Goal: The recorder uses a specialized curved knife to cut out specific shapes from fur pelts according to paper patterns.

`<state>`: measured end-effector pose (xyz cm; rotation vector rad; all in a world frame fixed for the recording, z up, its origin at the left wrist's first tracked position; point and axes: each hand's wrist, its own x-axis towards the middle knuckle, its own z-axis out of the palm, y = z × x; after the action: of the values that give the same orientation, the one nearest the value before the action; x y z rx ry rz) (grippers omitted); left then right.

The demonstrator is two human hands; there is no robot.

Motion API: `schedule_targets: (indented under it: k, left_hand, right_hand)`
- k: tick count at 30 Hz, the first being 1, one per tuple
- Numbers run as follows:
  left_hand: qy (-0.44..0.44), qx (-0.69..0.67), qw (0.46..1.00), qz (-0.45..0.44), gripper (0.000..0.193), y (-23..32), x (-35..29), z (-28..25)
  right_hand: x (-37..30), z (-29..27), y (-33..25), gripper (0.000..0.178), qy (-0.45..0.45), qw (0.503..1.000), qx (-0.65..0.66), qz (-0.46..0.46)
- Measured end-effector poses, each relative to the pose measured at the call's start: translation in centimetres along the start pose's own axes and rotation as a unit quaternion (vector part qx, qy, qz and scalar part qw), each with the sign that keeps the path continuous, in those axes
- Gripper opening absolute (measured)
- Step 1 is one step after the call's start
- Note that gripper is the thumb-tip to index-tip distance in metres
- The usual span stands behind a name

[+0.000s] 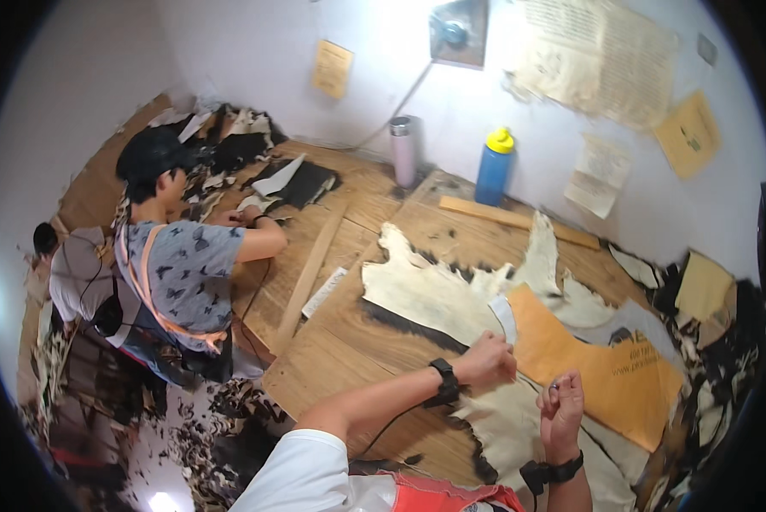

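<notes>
My left hand [487, 358] is closed, low over a cream hide [434, 290] with dark fur along its edge. Just beyond its knuckles lies a curved white strip [503, 318], beside an orange paper pattern [571, 350] that rests on the hide. To the right, my right hand [562, 408] is curled with the palm side partly turned up. A small dark spot shows at its fingers, too small to name. What either hand holds, if anything, is hidden. Another part of the hide [511, 427] spreads below both hands.
A wooden batten [310, 282] lies left on the table [349, 358]; another [519, 222] lies behind. A blue bottle [492, 171] and pink flask [402, 154] stand by the wall. Dark scraps [707, 375] pile at right. Two people [178, 256] work at left.
</notes>
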<state>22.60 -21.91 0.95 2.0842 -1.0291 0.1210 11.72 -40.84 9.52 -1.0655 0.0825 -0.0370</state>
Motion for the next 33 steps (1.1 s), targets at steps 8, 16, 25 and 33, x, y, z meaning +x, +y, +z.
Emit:
schedule_targets:
  k: [8,16,25,33]
  left_hand:
    - [-0.045,0.066,0.994,-0.075,0.012,0.0,0.0,-0.4]
    - [-0.144,0.302,0.939,-0.074,0.084,7.6,-4.9,1.3]
    - [-0.142,0.188,0.959,-0.158,0.104,7.3,-5.3,0.3]
    - [-0.031,0.163,0.959,-0.231,0.112,7.7,-4.6,5.8]
  right_hand:
    - [-1.2,-1.3,0.9,0.017,-0.033,0.959,-0.268,0.080]
    - [-2.0,-8.6,6.2,0.021,-0.114,0.772,-0.616,-0.101]
    - [3.0,-6.0,4.2,0.013,-0.080,0.910,-0.393,0.107]
    - [7.5,-9.9,7.4,0.014,-0.118,0.868,-0.478,0.064]
